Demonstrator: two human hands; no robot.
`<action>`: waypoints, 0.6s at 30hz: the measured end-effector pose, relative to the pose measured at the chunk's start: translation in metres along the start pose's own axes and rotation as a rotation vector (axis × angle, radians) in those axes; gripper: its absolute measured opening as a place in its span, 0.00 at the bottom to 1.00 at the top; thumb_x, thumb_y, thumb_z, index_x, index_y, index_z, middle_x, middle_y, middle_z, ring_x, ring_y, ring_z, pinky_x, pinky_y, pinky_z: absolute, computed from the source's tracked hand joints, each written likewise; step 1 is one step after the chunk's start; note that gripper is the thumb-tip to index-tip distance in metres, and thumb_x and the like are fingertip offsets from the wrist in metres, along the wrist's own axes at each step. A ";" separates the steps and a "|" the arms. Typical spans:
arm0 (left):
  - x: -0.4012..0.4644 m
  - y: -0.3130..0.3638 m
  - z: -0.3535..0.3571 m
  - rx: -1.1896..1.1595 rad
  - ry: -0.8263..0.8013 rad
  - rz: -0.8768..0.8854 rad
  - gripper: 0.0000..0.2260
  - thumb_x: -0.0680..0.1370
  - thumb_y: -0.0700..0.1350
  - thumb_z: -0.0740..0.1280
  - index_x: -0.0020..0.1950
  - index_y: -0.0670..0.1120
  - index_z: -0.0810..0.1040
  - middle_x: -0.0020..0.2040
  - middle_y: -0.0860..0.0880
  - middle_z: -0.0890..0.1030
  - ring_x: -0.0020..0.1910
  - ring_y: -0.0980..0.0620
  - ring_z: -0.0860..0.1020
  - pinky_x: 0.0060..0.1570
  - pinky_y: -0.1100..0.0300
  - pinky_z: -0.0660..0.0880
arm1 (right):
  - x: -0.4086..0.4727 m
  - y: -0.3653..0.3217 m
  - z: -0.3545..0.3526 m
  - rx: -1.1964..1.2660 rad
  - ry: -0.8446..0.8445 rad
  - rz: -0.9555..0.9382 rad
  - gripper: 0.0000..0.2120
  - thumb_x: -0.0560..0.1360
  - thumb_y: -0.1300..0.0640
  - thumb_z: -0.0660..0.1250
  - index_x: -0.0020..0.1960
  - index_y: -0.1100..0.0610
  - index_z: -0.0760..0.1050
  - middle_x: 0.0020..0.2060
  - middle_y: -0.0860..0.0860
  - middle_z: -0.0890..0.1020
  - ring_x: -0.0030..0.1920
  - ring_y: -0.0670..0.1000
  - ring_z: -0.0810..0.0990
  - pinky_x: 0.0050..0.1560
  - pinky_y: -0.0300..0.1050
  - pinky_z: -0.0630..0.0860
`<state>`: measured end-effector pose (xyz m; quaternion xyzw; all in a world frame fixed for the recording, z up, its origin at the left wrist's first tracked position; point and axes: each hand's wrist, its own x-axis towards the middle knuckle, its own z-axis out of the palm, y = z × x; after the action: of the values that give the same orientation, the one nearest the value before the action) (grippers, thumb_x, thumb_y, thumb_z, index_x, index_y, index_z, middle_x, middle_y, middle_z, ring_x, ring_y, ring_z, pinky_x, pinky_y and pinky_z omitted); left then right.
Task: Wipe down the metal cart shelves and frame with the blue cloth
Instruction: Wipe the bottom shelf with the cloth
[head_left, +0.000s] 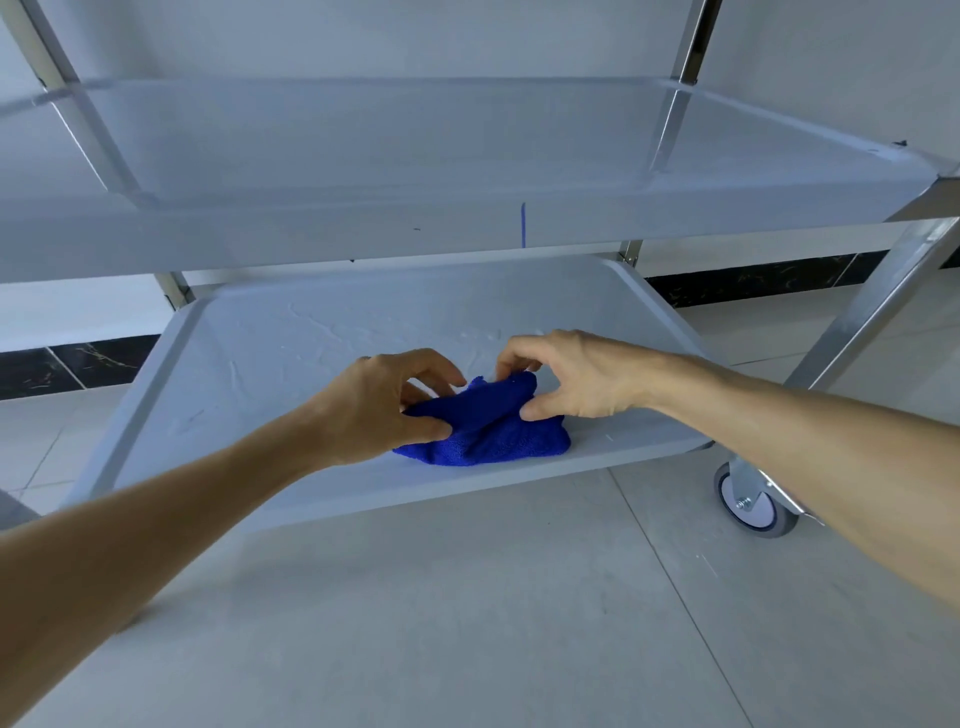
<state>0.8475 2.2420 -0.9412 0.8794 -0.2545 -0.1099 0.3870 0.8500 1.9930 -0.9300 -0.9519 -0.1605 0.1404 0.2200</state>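
Nearest to us lies the pale tiled floor (467, 623), smooth and matt, with thin grout lines running across it. Over it our two bare forearms reach forward to the lower shelf (249, 364) of the metal cart, a flat grey tray with a raised rim and rounded corners, its surface streaked with wet, shiny smears. We count two shelves in view: this one and the upper shelf (363, 156), of the same shape, both carried on bright square-section steel posts (878, 306). One caster (753, 501) shows at the right, a grey wheel in a metal fork.

The blue cloth (483, 431), one nubbly, crumpled bundle, rests on the lower shelf near its front edge, between our hands. Our left hand (374, 410) pinches its left side with thumb and curled fingers; our right hand (571, 379) pinches its raised upper fold the same way.
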 end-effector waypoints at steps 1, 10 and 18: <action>-0.001 -0.005 -0.003 0.074 -0.030 -0.027 0.17 0.71 0.42 0.75 0.54 0.59 0.78 0.50 0.60 0.83 0.47 0.63 0.82 0.46 0.67 0.79 | 0.000 0.000 -0.002 -0.020 0.000 0.004 0.17 0.75 0.53 0.72 0.61 0.42 0.74 0.60 0.42 0.77 0.63 0.47 0.74 0.63 0.50 0.73; 0.038 -0.001 -0.050 0.368 0.317 -0.035 0.08 0.73 0.46 0.73 0.52 0.52 0.82 0.43 0.54 0.81 0.43 0.55 0.77 0.41 0.73 0.68 | 0.018 -0.025 -0.053 -0.004 0.397 0.094 0.03 0.80 0.54 0.64 0.49 0.48 0.77 0.36 0.39 0.73 0.42 0.46 0.74 0.45 0.38 0.71; 0.039 0.009 -0.056 0.235 0.490 0.069 0.08 0.73 0.47 0.73 0.51 0.48 0.82 0.47 0.52 0.82 0.44 0.55 0.77 0.48 0.61 0.73 | 0.011 -0.013 -0.060 0.086 0.607 0.015 0.04 0.80 0.54 0.65 0.50 0.54 0.76 0.44 0.49 0.75 0.45 0.48 0.73 0.43 0.35 0.72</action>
<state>0.8993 2.2514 -0.8964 0.9095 -0.1940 0.1496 0.3357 0.8773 1.9858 -0.8747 -0.9413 -0.0742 -0.1423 0.2968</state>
